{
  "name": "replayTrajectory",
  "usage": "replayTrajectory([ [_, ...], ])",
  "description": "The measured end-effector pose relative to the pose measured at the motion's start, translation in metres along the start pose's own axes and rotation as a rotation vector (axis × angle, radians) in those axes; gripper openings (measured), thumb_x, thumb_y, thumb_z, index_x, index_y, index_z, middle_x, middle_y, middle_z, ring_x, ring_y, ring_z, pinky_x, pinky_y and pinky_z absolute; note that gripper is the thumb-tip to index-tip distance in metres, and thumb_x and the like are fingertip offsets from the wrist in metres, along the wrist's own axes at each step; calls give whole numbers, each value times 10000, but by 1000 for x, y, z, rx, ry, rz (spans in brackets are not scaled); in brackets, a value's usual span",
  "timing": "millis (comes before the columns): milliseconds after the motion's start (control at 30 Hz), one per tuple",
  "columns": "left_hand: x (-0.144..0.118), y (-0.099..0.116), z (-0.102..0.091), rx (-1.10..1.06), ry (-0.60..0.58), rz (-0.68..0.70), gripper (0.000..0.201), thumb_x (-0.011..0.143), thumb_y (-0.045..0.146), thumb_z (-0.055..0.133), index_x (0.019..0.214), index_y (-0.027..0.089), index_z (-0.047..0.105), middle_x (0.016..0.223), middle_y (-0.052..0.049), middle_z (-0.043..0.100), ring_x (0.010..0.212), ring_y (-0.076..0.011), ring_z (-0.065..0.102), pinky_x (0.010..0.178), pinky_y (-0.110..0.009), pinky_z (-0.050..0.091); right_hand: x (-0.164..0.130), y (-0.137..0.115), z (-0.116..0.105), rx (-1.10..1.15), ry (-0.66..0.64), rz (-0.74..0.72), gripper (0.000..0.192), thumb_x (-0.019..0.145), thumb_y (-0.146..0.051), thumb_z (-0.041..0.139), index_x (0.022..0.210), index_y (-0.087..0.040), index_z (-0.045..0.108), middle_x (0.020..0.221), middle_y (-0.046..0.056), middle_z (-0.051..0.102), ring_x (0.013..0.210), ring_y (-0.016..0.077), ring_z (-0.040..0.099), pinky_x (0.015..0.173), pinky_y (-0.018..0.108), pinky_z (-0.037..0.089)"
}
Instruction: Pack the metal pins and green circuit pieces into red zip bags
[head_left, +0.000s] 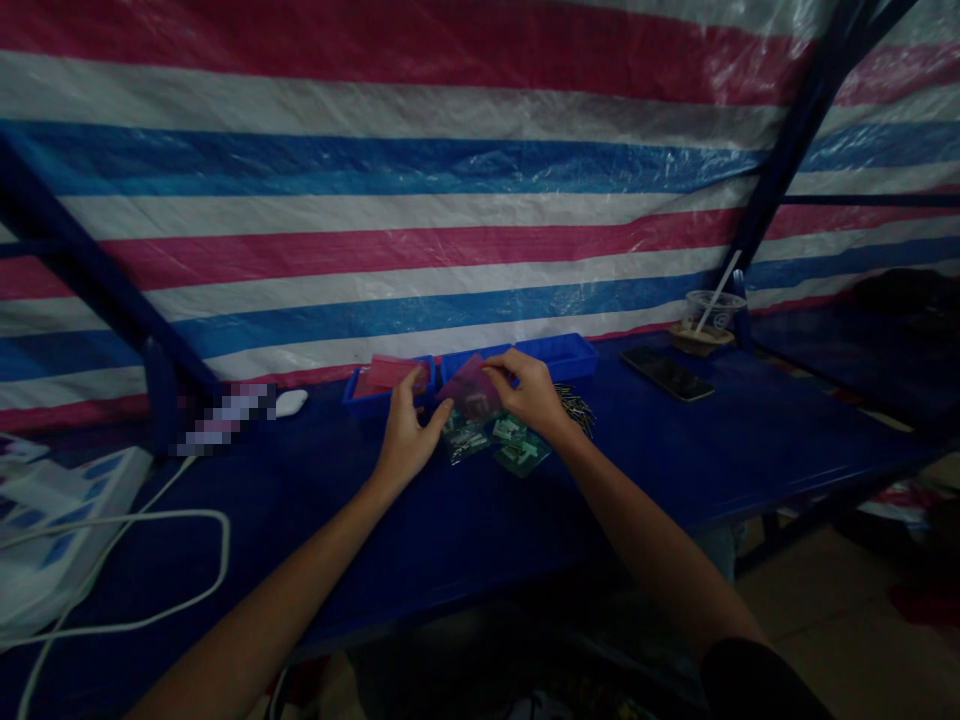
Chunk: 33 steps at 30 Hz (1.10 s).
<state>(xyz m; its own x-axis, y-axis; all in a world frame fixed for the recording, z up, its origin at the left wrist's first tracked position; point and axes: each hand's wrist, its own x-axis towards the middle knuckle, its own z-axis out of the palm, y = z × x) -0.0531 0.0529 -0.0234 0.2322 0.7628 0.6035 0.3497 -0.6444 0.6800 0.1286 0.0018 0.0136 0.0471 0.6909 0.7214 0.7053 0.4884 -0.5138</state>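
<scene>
My left hand [406,428] and my right hand [529,392] both grip a small pink translucent bag [472,390], held just above the blue table [465,510]. Under the bag lie several bagged green circuit boards [504,442]. Right behind my hands stand two blue trays: the left tray [358,393] holds more pink bags [390,373], the right tray [564,352] is long and shallow. A dark heap of small metal parts [576,405] lies next to my right wrist.
A dark phone [667,373] and a plastic cup with a straw [709,318] are at the back right. A white power strip with a cable [52,530] lies at the left. A striped tarp [420,190] hangs behind the table.
</scene>
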Motion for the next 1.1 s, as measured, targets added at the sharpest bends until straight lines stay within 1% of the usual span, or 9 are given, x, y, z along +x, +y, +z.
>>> replayTrajectory([
  [100,-1,8,-4,31,-5,89,522,792,340,562,1267,202,396,1259,-121,471,1136,-244,469,866,-377,440,-1,-3,1,-19,-79,-23,188,848,-222,470,876,-166,647,714,18,571,674,122,506,667,251,398],
  [200,-1,16,-6,76,-52,106,293,801,341,535,1053,195,567,1073,-75,595,1031,-228,527,884,-375,422,-1,-6,4,-22,-144,-12,186,853,-233,470,886,-178,645,728,14,564,674,119,499,668,256,399],
  [300,0,18,-6,12,-84,34,211,781,362,540,865,180,606,867,-42,633,869,-204,573,836,-338,434,-3,-9,7,15,-165,0,197,857,-260,470,901,-177,644,735,14,570,670,116,495,663,259,400],
  [400,1,15,-6,-163,-106,-78,219,759,378,559,817,170,597,782,-20,623,747,-174,580,720,-279,451,-4,-10,10,95,-152,53,221,843,-311,489,939,-175,634,723,7,576,650,112,496,645,254,404],
  [500,5,12,-8,-291,-40,-154,218,731,372,599,805,167,599,751,-4,610,703,-150,566,651,-236,433,-5,-6,16,198,-149,161,271,806,-341,530,994,-164,615,699,-2,582,627,109,501,617,244,405],
  [700,11,11,-13,-417,75,-259,231,680,351,640,799,154,615,698,7,588,645,-125,529,599,-214,404,-5,10,28,364,-233,329,171,768,-296,564,781,-135,619,657,-4,566,602,91,477,544,217,364],
  [933,13,6,-14,-403,68,-311,319,662,393,644,864,146,621,748,-13,610,706,-143,546,640,-231,409,1,7,24,573,-126,517,155,748,-299,578,702,-151,562,541,-50,485,465,59,394,459,202,305],
  [1033,13,4,-14,-413,22,-419,356,661,445,651,849,145,614,661,2,571,654,-134,539,579,-215,399,4,5,18,652,-39,570,137,736,-300,569,738,-164,551,540,-49,514,461,67,436,466,201,345],
  [1100,14,4,-15,-479,-90,-559,385,704,502,610,789,127,611,614,-3,554,596,-122,530,550,-209,399,5,4,15,691,30,545,157,717,-324,573,729,-172,537,535,-48,521,477,79,474,482,209,376],
])
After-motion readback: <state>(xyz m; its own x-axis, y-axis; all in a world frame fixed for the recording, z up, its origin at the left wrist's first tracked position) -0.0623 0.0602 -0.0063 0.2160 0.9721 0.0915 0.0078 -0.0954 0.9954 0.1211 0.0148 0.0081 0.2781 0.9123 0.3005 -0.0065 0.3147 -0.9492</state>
